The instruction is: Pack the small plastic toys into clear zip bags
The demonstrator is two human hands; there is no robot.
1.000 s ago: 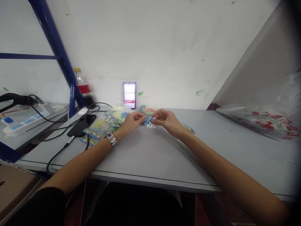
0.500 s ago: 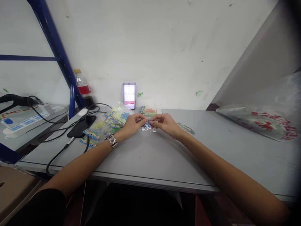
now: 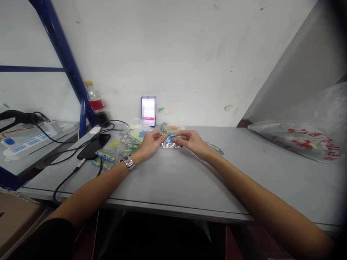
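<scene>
Between my two hands is a small clear plastic bag (image 3: 171, 145) with something blue in it, held just above the grey tabletop (image 3: 168, 180). My left hand (image 3: 152, 143) pinches its left side between thumb and fingers. On the right side my right hand (image 3: 190, 142) grips it the same way. What the blue item is cannot be made out. Several clear packets (image 3: 112, 146) with colourful printed strips lie left of my left hand. Behind the hands rests another packet (image 3: 173, 128) with an orange shape, and one more packet strip (image 3: 214, 147) lies right of my right hand.
A lit phone (image 3: 148, 110) leans on the wall. To the left are a dark phone (image 3: 93, 146) with cables, a bottle (image 3: 95, 101) and a blue metal frame (image 3: 65, 54). A power strip (image 3: 28, 144) is farther left. A large plastic bag (image 3: 300, 139) lies at the right.
My thumbs have moved a little apart, and more of the blue item in the bag shows between them. Both hands keep their grip.
</scene>
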